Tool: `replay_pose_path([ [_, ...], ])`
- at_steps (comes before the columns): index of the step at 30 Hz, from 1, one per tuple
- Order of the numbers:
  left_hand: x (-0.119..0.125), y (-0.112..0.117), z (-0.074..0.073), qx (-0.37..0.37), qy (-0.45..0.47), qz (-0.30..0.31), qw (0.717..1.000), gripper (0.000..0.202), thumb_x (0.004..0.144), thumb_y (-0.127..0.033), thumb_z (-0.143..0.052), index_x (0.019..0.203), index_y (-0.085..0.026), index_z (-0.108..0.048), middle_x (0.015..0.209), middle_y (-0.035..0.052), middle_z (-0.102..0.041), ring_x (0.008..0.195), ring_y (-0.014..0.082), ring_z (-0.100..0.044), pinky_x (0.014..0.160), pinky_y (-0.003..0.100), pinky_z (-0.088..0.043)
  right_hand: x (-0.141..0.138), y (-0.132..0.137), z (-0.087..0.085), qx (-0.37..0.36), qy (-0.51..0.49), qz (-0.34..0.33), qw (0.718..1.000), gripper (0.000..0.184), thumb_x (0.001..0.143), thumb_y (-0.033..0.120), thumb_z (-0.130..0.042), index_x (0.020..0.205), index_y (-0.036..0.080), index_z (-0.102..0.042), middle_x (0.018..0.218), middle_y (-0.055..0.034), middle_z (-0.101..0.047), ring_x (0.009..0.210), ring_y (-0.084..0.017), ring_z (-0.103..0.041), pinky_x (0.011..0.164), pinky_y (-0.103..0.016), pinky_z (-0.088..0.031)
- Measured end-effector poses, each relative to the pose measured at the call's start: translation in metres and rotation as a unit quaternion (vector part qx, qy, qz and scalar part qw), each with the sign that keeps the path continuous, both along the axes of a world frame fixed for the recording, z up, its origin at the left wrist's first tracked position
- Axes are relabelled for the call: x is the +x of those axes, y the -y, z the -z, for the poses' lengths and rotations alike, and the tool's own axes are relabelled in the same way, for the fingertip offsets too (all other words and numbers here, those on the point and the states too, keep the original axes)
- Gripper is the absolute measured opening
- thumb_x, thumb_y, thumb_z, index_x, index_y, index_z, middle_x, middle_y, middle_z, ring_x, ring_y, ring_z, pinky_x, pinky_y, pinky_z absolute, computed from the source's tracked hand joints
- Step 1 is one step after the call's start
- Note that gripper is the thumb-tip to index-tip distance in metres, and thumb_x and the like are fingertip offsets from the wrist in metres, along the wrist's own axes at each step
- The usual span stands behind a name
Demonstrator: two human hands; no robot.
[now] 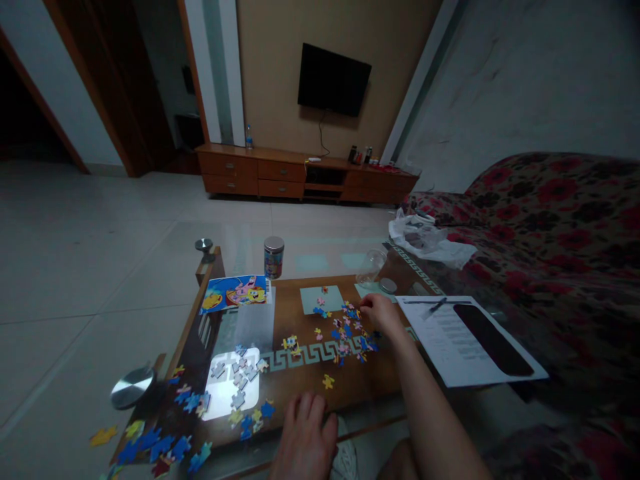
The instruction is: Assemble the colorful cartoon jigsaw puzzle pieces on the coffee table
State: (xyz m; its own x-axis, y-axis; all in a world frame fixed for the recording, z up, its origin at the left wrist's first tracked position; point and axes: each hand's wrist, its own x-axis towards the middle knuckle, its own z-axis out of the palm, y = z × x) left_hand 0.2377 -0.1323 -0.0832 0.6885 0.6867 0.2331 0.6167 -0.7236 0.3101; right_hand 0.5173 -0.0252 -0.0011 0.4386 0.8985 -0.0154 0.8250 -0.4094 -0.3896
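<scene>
My right hand (pixel 379 312) reaches over the glass-topped table at the right edge of a loose pile of jigsaw puzzle pieces (pixel 345 333). Its fingers are bent and pressed together; whatever they may hold is hidden. My left hand (pixel 307 430) lies at the table's near edge, palm down with fingers stretched out and nothing in it. A small joined cluster of yellow pieces (pixel 291 344) sits in the middle, and a single yellow piece (pixel 328 382) lies just above my left hand. Grey-backed pieces (pixel 241 373) rest on a bright reflective patch at the left.
Blue pieces (pixel 150 440) spread over the near left corner. A cartoon picture sheet (pixel 235 293) lies at the far left, beside a lidded can (pixel 273 257). Farther right are a clear jar (pixel 371 265), a round lid (pixel 388 286), and papers (pixel 450 353) with a pen (pixel 437 307) and dark phone-shaped object (pixel 493 340).
</scene>
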Motion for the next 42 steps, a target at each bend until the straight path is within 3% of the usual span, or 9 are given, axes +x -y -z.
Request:
replay_pose_path([
  [6, -0.001, -0.001, -0.014, -0.022, -0.034, 0.015, 0.999, 0.017, 0.08, -0.022, -0.067, 0.097, -0.023, -0.07, 0.102, 0.0074, -0.064, 0.102, 0.0276, -0.054, 0.092, 0.051, -0.046, -0.007, 0.004, -0.002, -0.024, 0.001, -0.018, 1.0, 0.019, 0.065, 0.01, -0.073, 0.082, 0.019, -0.07, 0.085, -0.0038, -0.071, 0.079, -0.018, -0.064, 0.066, -0.023, -0.041],
  [9, -0.008, -0.005, -0.027, -0.028, -0.04, 0.06, 0.997, 0.016, 0.088, -0.028, -0.058, 0.1, -0.025, -0.069, 0.101, 0.0057, -0.064, 0.099, 0.0246, -0.055, 0.091, 0.047, -0.047, -0.01, 0.002, -0.003, -0.034, 0.002, -0.012, 0.999, 0.013, 0.065, 0.009, -0.071, 0.075, 0.017, -0.067, 0.076, -0.0037, -0.069, 0.071, -0.017, -0.062, 0.061, -0.024, -0.037],
  [12, -0.011, -0.007, -0.038, -0.034, -0.057, 0.065, 0.996, 0.017, 0.09, -0.03, -0.055, 0.097, -0.023, -0.069, 0.1, 0.006, -0.064, 0.098, 0.0244, -0.055, 0.091, 0.047, -0.048, -0.011, 0.001, -0.004, -0.044, 0.003, -0.01, 0.999, 0.011, 0.065, 0.008, -0.068, 0.066, 0.017, -0.064, 0.066, -0.0028, -0.065, 0.065, -0.017, -0.059, 0.058, -0.025, -0.035],
  [14, -0.01, -0.006, -0.041, -0.038, -0.067, 0.062, 0.995, 0.017, 0.089, -0.03, -0.057, 0.097, -0.022, -0.07, 0.1, 0.0071, -0.065, 0.098, 0.0255, -0.056, 0.09, 0.048, -0.049, -0.011, 0.001, -0.005, -0.041, 0.004, -0.012, 0.999, 0.013, 0.065, 0.007, -0.067, 0.071, 0.018, -0.065, 0.069, -0.0028, -0.066, 0.066, -0.017, -0.06, 0.058, -0.025, -0.035],
  [18, -0.008, -0.002, -0.045, -0.055, -0.072, 0.057, 0.994, 0.017, 0.088, -0.031, -0.058, 0.095, -0.022, -0.071, 0.098, 0.0084, -0.065, 0.098, 0.0267, -0.057, 0.09, 0.05, -0.05, -0.013, 0.001, -0.007, -0.038, 0.004, -0.009, 0.999, 0.02, 0.065, 0.007, -0.066, 0.081, 0.019, -0.067, 0.077, -0.0041, -0.068, 0.069, -0.018, -0.061, 0.06, -0.025, -0.037],
  [25, -0.011, -0.001, -0.053, -0.038, -0.072, 0.065, 0.995, 0.016, 0.088, -0.031, -0.058, 0.094, -0.022, -0.07, 0.099, 0.0071, -0.065, 0.098, 0.0261, -0.057, 0.087, 0.048, -0.052, -0.011, 0.004, -0.006, -0.042, -0.005, -0.014, 0.999, 0.019, 0.058, 0.002, -0.064, 0.068, 0.018, -0.064, 0.068, -0.002, -0.065, 0.063, -0.016, -0.057, 0.056, -0.024, -0.034],
  [33, -0.011, 0.003, -0.047, -0.006, -0.049, 0.06, 0.997, 0.011, 0.084, -0.028, -0.065, 0.092, -0.022, -0.07, 0.098, 0.0059, -0.063, 0.097, 0.0248, -0.055, 0.088, 0.046, -0.05, -0.014, 0.014, -0.013, 0.001, -0.017, 0.01, 1.0, 0.02, 0.062, 0.004, -0.059, 0.074, 0.018, -0.066, 0.067, -0.0021, -0.066, 0.064, -0.017, -0.059, 0.057, -0.024, -0.036],
  [37, -0.017, -0.005, -0.061, -0.054, -0.042, 0.06, 0.996, 0.013, 0.087, -0.026, -0.06, 0.095, -0.022, -0.068, 0.102, 0.0058, -0.062, 0.099, 0.0248, -0.051, 0.087, 0.043, -0.046, -0.038, 0.014, -0.024, 0.037, -0.054, -0.02, 0.998, 0.015, 0.077, 0.015, -0.056, 0.08, 0.018, -0.07, 0.078, -0.0066, -0.072, 0.072, -0.019, -0.064, 0.063, -0.025, -0.042],
  [42, -0.035, -0.024, -0.091, -0.129, 0.003, -0.004, 0.992, 0.023, 0.083, -0.012, -0.053, 0.1, -0.022, -0.065, 0.109, 0.0052, -0.059, 0.103, 0.0228, -0.048, 0.091, 0.039, -0.04, -0.107, 0.014, -0.024, 0.031, -0.134, -0.15, 0.979, 0.017, 0.081, 0.022, -0.058, 0.075, 0.018, -0.074, 0.078, -0.0047, -0.075, 0.077, -0.021, -0.067, 0.071, -0.027, -0.048],
])
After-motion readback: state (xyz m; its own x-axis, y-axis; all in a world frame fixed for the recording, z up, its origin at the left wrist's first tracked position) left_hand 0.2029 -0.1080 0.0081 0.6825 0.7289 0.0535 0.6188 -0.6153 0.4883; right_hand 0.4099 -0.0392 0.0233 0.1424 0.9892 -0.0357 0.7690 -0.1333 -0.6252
